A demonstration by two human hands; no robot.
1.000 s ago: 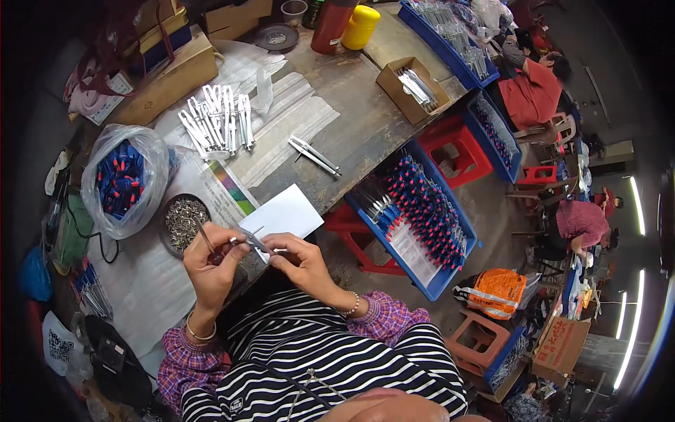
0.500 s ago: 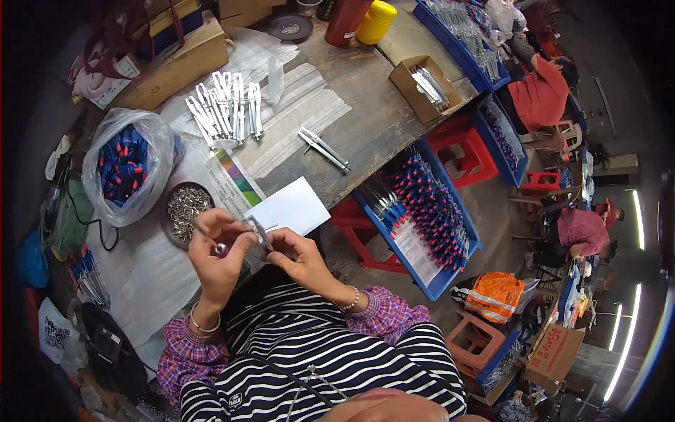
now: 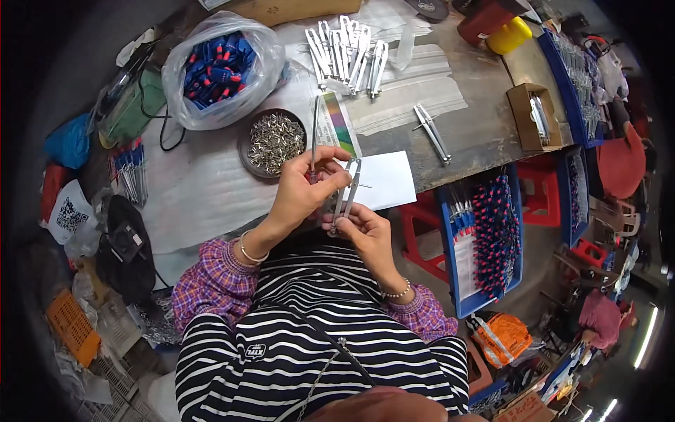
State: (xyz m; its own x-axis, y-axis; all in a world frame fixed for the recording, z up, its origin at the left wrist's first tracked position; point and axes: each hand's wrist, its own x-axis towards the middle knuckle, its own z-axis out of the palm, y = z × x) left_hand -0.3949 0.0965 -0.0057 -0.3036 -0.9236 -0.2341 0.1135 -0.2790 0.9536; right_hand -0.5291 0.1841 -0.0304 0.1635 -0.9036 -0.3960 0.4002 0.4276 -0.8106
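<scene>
My left hand [image 3: 302,191] is closed, with a thin metal rod [image 3: 314,130], like a screwdriver shaft, standing up from its fingers. Its thumb and fingertips also pinch the upper end of a long, narrow silver metal part [image 3: 350,186] with two arms. My right hand [image 3: 365,235] grips the lower end of that part, and the fingers hide some of it. Just beyond the left hand is a dark round dish [image 3: 245,151] of small metal pins or rivets [image 3: 278,143]. A white sheet [image 3: 394,181] lies behind the metal part.
A clear plastic bag [image 3: 271,77] of blue-and-red pieces stands left of several silver parts [image 3: 344,53]. One similar part [image 3: 432,133] lies alone, near a cardboard box [image 3: 519,112]. Beyond the table edge, a blue tray [image 3: 460,299] of red-and-blue-tipped pieces sits near red stools [image 3: 422,239].
The view has shifted, so the table things appear farther right. The silver part is now held lengthwise between both hands, and the rod in my left hand points up.
</scene>
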